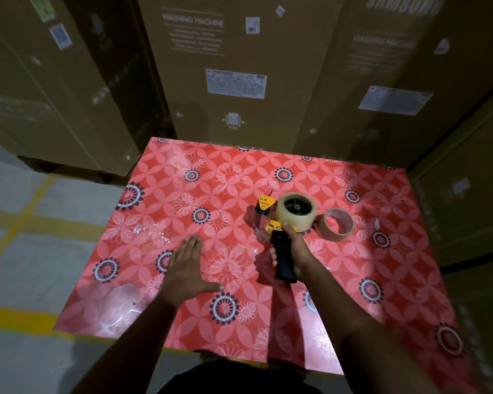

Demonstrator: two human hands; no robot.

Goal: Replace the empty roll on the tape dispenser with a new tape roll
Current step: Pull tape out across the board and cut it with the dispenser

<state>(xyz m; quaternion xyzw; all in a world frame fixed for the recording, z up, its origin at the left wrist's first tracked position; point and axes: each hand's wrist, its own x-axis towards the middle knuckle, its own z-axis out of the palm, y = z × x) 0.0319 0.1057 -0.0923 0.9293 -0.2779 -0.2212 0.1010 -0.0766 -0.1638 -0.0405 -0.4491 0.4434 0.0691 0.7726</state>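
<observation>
A black and yellow tape dispenser lies on the red flowered table. A full tape roll sits on its hub. My right hand grips the dispenser's black handle. Just to the right, the empty cardboard core lies on the table, apart from the dispenser. My left hand hovers flat and open over the table to the left, holding nothing.
Tall cardboard washing-machine boxes stand along the table's far edge and right side. A crumpled bit of clear tape lies left of my left hand. A small light scrap lies right of the core. Grey floor with yellow lines is on the left.
</observation>
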